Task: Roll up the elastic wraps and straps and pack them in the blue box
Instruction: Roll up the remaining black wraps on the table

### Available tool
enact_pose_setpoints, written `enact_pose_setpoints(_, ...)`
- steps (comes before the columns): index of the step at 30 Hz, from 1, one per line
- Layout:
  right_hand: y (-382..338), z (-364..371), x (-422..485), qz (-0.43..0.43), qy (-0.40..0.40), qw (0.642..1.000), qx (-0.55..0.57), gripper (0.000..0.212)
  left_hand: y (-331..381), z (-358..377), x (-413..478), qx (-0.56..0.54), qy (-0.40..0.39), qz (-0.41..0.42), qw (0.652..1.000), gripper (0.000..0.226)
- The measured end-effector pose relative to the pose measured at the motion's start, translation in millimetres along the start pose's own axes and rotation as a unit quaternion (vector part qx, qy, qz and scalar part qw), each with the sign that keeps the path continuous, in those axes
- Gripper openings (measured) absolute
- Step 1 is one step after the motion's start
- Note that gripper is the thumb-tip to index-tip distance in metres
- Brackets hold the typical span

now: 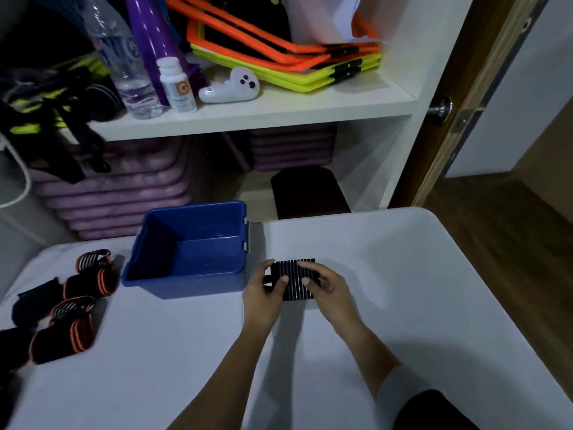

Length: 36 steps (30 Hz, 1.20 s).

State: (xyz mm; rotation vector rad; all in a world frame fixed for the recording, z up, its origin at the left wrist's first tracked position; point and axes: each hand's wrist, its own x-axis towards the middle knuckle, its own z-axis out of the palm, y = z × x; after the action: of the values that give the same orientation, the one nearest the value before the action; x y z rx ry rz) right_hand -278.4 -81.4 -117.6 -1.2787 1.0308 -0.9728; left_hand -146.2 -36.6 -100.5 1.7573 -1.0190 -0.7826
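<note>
1. Head view, nearest first: the left hand point(265, 290) and right hand point(328, 285) come in from the near edge of the white table point(403, 274), wrists low, and meet at one bundle.
2. Grip: the left hand's thumb and curled fingers close on the left end of the striped wrap point(294, 274). The right hand's fingers curl over its right side. Both are clamped on it and neither is free.
3. The wrap is black with thin pale stripes. It rests on or just above the table between the two hands; I cannot tell which. The stripes run away from the person, so the bundle's roll axis probably lies left to right, with one hand at each end. How tight the roll is cannot be read.
4. Key relation: the blue box point(186, 285) stands just beside the left hand, to the left and slightly beyond, mouth up and nothing visible inside. The left hand is the nearer one, so a short leftward carry over the right-hand wall should do — clearing that rim is the catch.
5. Farther left, past the box, orange-edged wraps point(90, 282) lie loose on the table, well apart from both hands.
6. Beyond the table is a white shelf point(248, 116), which plays no part in this move.
</note>
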Motion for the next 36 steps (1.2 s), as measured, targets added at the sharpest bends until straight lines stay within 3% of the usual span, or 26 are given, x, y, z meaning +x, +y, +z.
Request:
enact_pose_setpoints(8, -59.8, 90.6, 37.1, -0.084, -0.014, 0.996, 0.01, 0.033, 16.8, -113.4, 49.9, 0.052, 0.047, 0.138, 0.988, 0.037)
enact_pose_setpoints(14, -69.7, 180.6, 70.0, -0.094, 0.012, 0.996, 0.006, 0.029, -6.3, -215.5, 100.3, 0.145, 0.082, 0.144, 0.975, 0.036)
enact_pose_setpoints(18, -50.6, 229.6, 90.6, -0.062, 0.022, 0.998, -0.01, 0.028, -43.7, -264.0, 131.5, 0.287, 0.037, 0.138, 0.947, 0.043)
enact_pose_setpoints(22, -19.7, 263.6, 106.8, -0.025, 0.02, 0.998, -0.052, 0.029, -80.6, -290.5, 147.6, 0.354, -0.025, 0.137, 0.925, 0.049)
enact_pose_setpoints(28, 7.0, 289.0, 132.1, 0.065, -0.007, 0.989, -0.131, 0.03, -107.7, -301.4, 156.7, 0.325, -0.108, 0.145, 0.928, 0.047)
enact_pose_setpoints(36, 29.4, 299.0, 164.4, 0.169, 0.047, 0.969, -0.172, 0.033, -107.9, -295.8, 162.8, 0.191, -0.114, 0.155, 0.963, 0.041)
